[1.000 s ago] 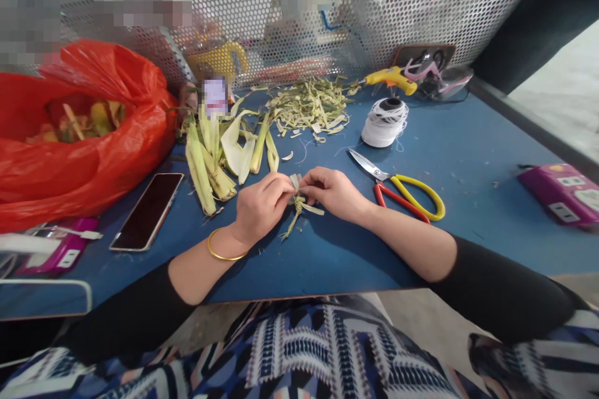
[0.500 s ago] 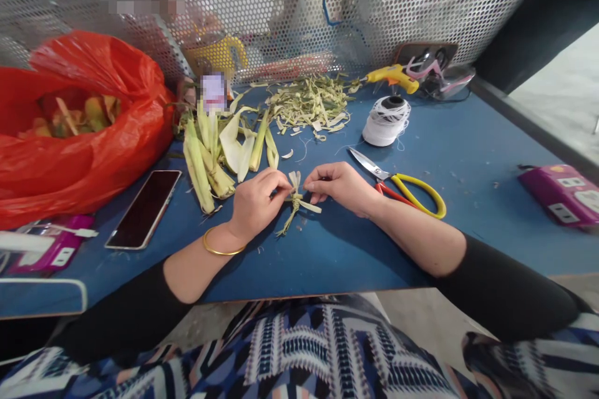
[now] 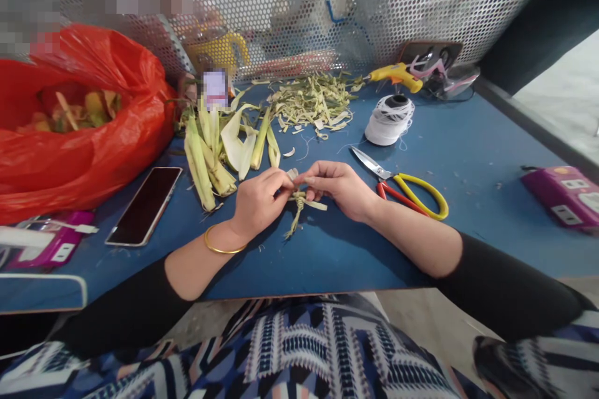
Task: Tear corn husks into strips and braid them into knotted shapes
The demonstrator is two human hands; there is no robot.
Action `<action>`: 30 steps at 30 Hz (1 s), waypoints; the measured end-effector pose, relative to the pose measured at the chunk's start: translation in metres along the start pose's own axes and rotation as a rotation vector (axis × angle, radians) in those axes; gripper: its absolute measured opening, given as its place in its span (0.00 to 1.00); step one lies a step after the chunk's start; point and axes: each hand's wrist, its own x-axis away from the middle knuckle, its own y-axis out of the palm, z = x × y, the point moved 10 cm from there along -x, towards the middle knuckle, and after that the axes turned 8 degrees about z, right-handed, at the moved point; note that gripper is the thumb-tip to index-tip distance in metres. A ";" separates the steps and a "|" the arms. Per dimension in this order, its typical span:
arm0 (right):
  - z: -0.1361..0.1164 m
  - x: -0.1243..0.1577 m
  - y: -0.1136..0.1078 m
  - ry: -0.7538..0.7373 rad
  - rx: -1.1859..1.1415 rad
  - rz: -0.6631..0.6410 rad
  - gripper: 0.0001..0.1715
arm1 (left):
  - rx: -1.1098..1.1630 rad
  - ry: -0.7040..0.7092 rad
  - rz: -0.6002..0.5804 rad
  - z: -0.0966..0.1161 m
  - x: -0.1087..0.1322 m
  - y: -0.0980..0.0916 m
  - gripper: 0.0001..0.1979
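A small knotted figure of pale green corn husk (image 3: pixel 298 199) is pinched between my two hands, just above the blue table. My left hand (image 3: pixel 262 199) closes thumb and fingers on its upper left side. From the other side my right hand (image 3: pixel 341 188) pinches at the top, its fingertips meeting those of the left. The knotted tail hangs down below the fingers, and one flat strip sticks out to the right. The fingers partly cover the top of the figure. Scissors (image 3: pixel 397 184) with one red and one yellow handle lie open beside my right hand.
Corn husks (image 3: pixel 206 162) and a pile of shredded strips (image 3: pixel 313 103) lie behind my hands. A white thread spool (image 3: pixel 387 124), yellow glue gun (image 3: pixel 397 76) and pink-framed goggles (image 3: pixel 435 68) are back right. Left are a phone (image 3: pixel 145 206) and red bag (image 3: pixel 140 100); right, a purple power strip (image 3: pixel 561 196).
My right hand has moved left, and its fingertips now meet the left hand's at the top of the husk figure. The figure's top is more covered than before.
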 end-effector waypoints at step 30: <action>-0.003 0.000 0.006 -0.115 0.028 0.015 0.09 | 0.804 -0.698 -0.195 -0.037 0.009 0.036 0.14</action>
